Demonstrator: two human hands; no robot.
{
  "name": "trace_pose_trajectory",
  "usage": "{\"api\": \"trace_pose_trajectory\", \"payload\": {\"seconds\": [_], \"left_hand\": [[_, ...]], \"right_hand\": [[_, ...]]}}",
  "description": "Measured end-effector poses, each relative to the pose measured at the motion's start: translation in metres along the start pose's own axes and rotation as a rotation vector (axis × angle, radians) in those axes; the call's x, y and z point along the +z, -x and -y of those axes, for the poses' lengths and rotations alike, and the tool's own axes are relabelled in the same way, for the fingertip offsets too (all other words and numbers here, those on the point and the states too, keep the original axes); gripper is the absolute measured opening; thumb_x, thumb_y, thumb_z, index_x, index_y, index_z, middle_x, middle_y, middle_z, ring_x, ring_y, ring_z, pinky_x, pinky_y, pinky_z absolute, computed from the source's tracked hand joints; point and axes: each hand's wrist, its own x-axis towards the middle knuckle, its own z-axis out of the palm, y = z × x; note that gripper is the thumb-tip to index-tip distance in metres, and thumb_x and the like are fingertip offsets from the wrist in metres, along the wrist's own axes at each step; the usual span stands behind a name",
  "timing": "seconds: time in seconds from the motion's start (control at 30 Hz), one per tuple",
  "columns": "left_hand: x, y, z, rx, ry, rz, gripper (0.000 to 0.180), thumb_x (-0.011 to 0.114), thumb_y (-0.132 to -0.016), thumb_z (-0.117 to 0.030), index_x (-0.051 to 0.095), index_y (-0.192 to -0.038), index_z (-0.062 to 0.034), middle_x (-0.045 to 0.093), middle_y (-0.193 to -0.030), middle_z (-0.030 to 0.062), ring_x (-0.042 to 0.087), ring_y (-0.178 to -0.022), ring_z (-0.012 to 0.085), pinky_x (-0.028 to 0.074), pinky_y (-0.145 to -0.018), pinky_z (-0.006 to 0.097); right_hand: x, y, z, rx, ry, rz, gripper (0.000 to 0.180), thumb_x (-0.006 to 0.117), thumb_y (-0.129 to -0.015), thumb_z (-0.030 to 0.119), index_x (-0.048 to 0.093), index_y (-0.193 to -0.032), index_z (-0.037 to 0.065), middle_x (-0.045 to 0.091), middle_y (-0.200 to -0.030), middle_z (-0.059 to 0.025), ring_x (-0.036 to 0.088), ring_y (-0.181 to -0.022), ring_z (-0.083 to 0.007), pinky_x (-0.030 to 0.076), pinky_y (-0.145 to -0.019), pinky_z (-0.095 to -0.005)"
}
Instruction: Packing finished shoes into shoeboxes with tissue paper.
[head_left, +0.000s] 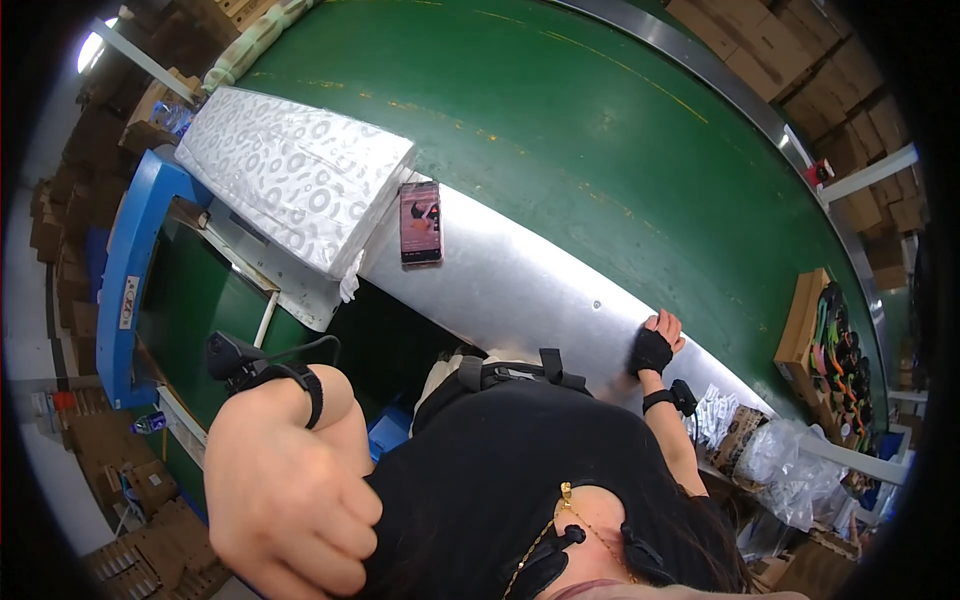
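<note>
My left hand (290, 505) is raised close in front of me, its fingers curled into a loose fist. Nothing sticks out of it, and the palm side is hidden. A black strap (312, 395) with a small black camera (232, 357) circles that wrist. Farther off, my right hand (657, 342), in a black fingerless glove, rests on the metal edge strip (520, 275) of the green belt. Its bare fingers stretch out flat and hold nothing. Another small camera (683, 397) is strapped to the right wrist. A phone (420, 222) with a lit screen lies on the strip.
A box-shaped thing under a white patterned cover (300, 170) stands left of the phone, beside a blue machine frame (130, 290). The green conveyor belt (600, 130) runs beyond. At right are a cardboard box (800, 320) of colourful items and clear plastic bags (790, 470).
</note>
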Motion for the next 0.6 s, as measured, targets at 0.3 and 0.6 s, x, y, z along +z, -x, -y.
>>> {"api": "trace_pose_trajectory", "payload": {"seconds": [0.3, 0.6], "left_hand": [[-0.014, 0.103, 0.041, -0.568, -0.201, -1.079, 0.008, 0.057, -0.069, -0.003, 0.058, -0.067, 0.0048, 0.056, -0.058, 0.0097, 0.04, -0.038, 0.0091, 0.031, -0.038, 0.022], [-0.021, 0.146, 0.061, -0.41, -0.04, -1.513, 0.026, 0.048, -0.087, -0.021, 0.047, -0.067, -0.0041, 0.024, -0.047, -0.0053, 0.021, -0.039, 0.0046, 0.018, -0.038, 0.021]], "right_hand": [[0.007, 0.003, -0.008, 0.006, 0.03, -0.009, 0.024, 0.049, -0.076, 0.022, 0.057, -0.096, 0.011, 0.054, -0.103, -0.0039, 0.045, -0.104, -0.0199, 0.028, -0.085, -0.0383], [0.005, 0.004, -0.007, -0.013, 0.065, -0.035, 0.025, 0.049, -0.076, 0.022, 0.056, -0.097, 0.012, 0.054, -0.103, -0.0038, 0.045, -0.103, -0.0195, 0.029, -0.082, -0.0374]]}}
